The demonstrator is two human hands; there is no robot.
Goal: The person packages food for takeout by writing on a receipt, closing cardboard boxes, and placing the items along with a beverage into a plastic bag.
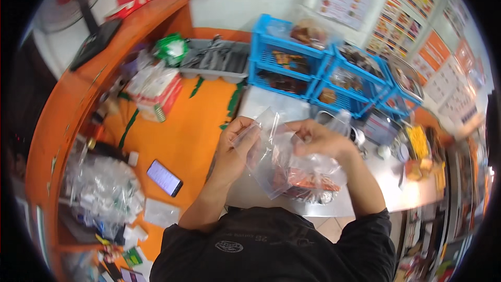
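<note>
My left hand (235,149) pinches a clear flat plastic bag (266,156) by its left edge, the thumb in front. The bag hangs tilted over the pale worktop. At its upper right edge is my right hand (327,141), fingers bent and blurred; whether they grip the film I cannot tell. Just below that hand, near the worktop's front edge, lies a clear plastic bag with orange-red contents (313,184), partly covered by the empty-looking bag. A stack of clear plastic sheets or bags (274,102) lies flat beyond my hands.
Blue plastic basket racks (289,58) with packets stand at the back. Left of them is a grey cutlery tray (215,56). A lit phone (164,178) lies on the orange table (188,133), near a heap of plastic bags (107,192). Yellow items (418,141) sit far right.
</note>
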